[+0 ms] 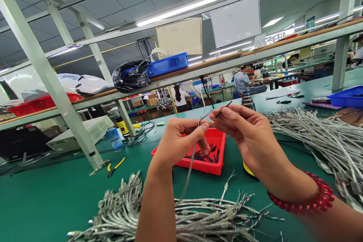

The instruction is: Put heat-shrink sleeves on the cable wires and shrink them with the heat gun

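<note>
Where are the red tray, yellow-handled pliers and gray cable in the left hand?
Red tray (211, 167), head view: front wall.
Yellow-handled pliers (119, 163), head view: one yellow handle.
Gray cable (190, 172), head view: its hanging length.

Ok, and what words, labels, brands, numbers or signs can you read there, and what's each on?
None is legible.
Blue can: label print too blurred.
Pale box: lines of print, too small.
Yellow container: label too blurred.
Blue background sign: too small.

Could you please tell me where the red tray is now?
In the head view, the red tray sits just right of centre on the green tabletop, partly hidden behind the left hand, beyond the nearer pile of silvery cables.
</note>
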The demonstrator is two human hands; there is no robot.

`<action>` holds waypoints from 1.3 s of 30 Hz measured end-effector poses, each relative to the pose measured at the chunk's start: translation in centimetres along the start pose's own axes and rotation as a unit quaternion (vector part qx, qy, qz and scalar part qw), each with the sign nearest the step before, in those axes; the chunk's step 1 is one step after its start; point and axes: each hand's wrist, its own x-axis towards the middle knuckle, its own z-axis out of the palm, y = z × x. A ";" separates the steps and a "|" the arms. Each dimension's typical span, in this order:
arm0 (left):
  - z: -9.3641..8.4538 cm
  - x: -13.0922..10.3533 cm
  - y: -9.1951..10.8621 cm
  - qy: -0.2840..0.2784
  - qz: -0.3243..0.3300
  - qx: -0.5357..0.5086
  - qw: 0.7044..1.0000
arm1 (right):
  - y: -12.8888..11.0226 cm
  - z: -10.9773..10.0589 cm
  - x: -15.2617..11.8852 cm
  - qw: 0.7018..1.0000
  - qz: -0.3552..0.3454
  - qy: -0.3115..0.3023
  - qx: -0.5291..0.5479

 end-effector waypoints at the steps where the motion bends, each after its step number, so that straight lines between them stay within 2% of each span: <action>1: 0.0 0.0 0.0 0.002 0.000 0.004 1.000 | 0.0 0.0 0.0 1.000 0.000 0.001 -0.001; 5: 0.1 0.1 0.1 0.010 0.006 0.011 1.000 | 0.0 0.0 -0.1 1.000 0.013 0.012 -0.008; 12: 0.2 0.1 -0.3 0.018 -0.004 -0.050 0.999 | -0.1 -0.4 0.0 0.999 0.031 -0.017 -0.032; 17: 0.2 0.1 -0.3 0.040 -0.009 -0.050 0.998 | 0.3 -0.4 -0.1 0.997 -0.036 -0.011 -0.069; 21: 0.7 0.4 -0.5 0.025 -0.016 -0.069 0.997 | 0.6 -0.5 0.0 0.994 -0.075 -0.009 -0.080; 28: 1.2 1.1 -1.3 -0.006 -0.043 -0.118 0.992 | 1.0 -0.7 0.2 0.995 -0.045 -0.023 -0.086; 32: -0.2 0.6 -1.0 -0.041 -0.078 -0.056 0.995 | 1.0 -1.0 0.5 0.994 -0.051 -0.003 -0.098; 36: -1.5 0.0 -0.7 -0.018 -0.097 0.026 0.995 | 1.0 -1.1 0.8 0.994 -0.037 0.018 -0.098; 39: -1.5 0.0 -0.9 -0.019 -0.089 0.048 0.995 | 1.1 -1.1 0.8 0.995 -0.024 0.004 -0.093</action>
